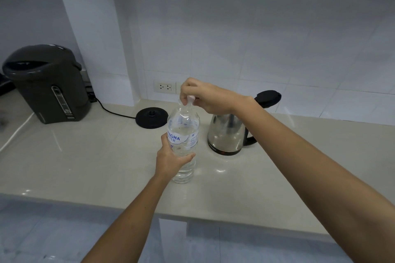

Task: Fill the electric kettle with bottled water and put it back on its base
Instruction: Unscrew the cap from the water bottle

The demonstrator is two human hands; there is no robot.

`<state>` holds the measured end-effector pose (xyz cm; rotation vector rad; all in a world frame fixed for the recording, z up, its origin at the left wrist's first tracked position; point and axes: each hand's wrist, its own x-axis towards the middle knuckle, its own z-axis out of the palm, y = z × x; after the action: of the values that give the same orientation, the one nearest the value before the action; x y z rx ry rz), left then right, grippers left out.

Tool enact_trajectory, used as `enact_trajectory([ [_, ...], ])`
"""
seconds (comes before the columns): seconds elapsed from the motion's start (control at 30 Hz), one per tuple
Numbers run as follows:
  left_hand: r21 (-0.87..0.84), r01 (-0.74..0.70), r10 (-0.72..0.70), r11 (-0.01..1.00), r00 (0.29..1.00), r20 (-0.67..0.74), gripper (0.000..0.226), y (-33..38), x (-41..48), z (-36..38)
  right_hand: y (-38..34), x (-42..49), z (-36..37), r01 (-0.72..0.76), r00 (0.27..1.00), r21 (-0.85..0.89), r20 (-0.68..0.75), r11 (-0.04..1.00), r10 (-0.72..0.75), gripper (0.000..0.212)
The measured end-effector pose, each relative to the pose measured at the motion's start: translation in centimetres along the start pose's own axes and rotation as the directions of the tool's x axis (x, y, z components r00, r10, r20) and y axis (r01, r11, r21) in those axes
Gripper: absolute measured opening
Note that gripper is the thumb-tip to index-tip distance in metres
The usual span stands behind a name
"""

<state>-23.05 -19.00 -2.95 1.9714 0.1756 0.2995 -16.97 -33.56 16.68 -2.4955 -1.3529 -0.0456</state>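
Countertop (85, 156) — right hand (205, 96) pinching bottle (183, 134) cap (190, 98)

The bottle (183, 145) is standing on the bench (89, 162), with the kettle (229, 134) sitting just to its right. The base (151, 117) is lying behind the bottle to the left, and the water boiler (48, 83) is sitting further left against the wall.

You see a clear plastic water bottle (183, 134) with a white cap (190, 98) and a white label printed in blue letters. At 3 o'clock of it stands a shiny steel electric kettle (228, 134) with black lid and handle. The round kettle base (152, 117) is black, the bench (85, 156) glossy beige, the thermo pot (48, 83) at 10 o'clock dark grey, the tiled wall (256, 38) white.
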Motion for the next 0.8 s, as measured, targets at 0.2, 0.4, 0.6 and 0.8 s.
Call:
enact_trajectory([
  [0.2, -0.019, 0.012, -0.012, 1.000, 1.000, -0.015, 0.087, -0.1, -0.1, 0.2, 1.9, -1.7, 0.0, -0.243, 0.953, 0.280, -0.110, 0.929, 0.282, 0.027],
  [0.4, -0.143, 0.019, -0.022, 0.990, 1.000, -0.018, 0.091, -0.1, -0.8, 0.8, 7.9, -11.8, 12.9, -0.747, 0.632, 0.282, 0.017, 0.602, 0.775, 0.027],
  [0.6, -0.212, 0.026, -0.061, 0.977, 0.985, -0.159, 0.118, -0.3, -2.2, 3.0, 8.4, -19.3, 20.7, -0.895, 0.427, 0.149, 0.023, 0.420, 0.904, 0.028],
  [0.8, -0.168, 0.044, -0.090, 0.985, 0.956, -0.278, 0.107, 0.3, -0.8, 4.0, 8.3, -21.5, 22.9, -0.888, 0.437, 0.150, -0.020, 0.435, 0.899, 0.029],
])
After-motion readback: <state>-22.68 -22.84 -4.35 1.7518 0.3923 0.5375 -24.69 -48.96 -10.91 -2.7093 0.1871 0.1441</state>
